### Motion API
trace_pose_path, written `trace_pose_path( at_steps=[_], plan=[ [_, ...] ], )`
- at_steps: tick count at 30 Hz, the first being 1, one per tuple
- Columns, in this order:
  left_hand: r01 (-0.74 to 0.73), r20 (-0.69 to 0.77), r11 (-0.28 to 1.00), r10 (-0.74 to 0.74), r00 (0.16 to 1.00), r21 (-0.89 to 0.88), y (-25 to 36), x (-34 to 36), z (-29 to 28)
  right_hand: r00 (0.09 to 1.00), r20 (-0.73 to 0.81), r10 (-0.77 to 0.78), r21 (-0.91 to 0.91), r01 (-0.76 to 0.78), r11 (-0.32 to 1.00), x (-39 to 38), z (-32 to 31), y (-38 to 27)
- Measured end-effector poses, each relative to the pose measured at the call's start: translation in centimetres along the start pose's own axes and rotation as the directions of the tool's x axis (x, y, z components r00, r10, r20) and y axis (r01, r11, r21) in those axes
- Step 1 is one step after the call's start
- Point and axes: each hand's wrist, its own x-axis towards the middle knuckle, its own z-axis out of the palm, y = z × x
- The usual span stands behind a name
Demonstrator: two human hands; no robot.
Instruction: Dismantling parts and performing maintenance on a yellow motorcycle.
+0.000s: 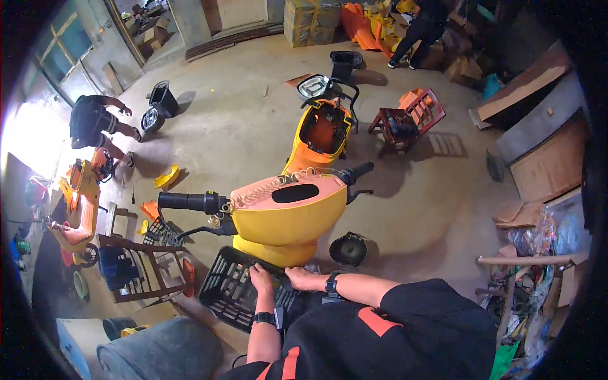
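Grey floor (437, 221) meets wall (190, 28); left hand (260, 277), right hand (301, 278) at black basket (231, 285), grip unclear.

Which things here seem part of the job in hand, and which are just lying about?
Seemingly part of the job:
black basket, with the left hand on its rim and the right hand close by
yellow scooter, just beyond the basket

Seemingly just lying about:
round black container
yellow curved panel
large taped box
blue-grey barrel

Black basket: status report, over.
Left grip and right grip at far rim, exact hold unclear. Black basket before yellow scooter front. Nothing visibly in the way.
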Motion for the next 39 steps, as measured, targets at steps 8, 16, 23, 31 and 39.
trace_pose_path(
  at_steps=[8, 16, 23, 31, 39],
  plan=[
    [-0.008, 0.109, 0.993, -0.005, 0.994, 0.121, -2.0, 1.7, -0.4, 1.000, -0.026, 0.006, 0.013, -0.006, 1.000, -0.4, -0.9, -0.6],
    [0.404, 0.326, 0.892, -0.328, 0.887, -0.200, 1.9, 1.6, -1.1, 0.997, 0.008, 0.073, -0.052, -0.073, 0.996, 0.0, -1.2, -0.5],
    [0.019, 0.094, 0.999, -0.023, 0.995, 0.047, 0.9, 0.4, -1.3, 0.992, 0.052, 0.111, -0.028, -0.110, 0.994, 0.2, -0.9, -0.4],
    [0.022, 0.124, 0.988, -0.041, 0.991, 0.153, 0.9, 1.6, -1.4, 0.994, 0.026, 0.109, -0.015, -0.109, 0.994, 0.2, -0.3, -0.2],
    [0.371, 0.404, 0.920, -0.293, 0.867, -0.127, 2.6, 2.3, -2.3, 0.981, 0.075, 0.179, 0.135, -0.187, 0.973, -1.1, -2.1, -1.0]
  ],
)
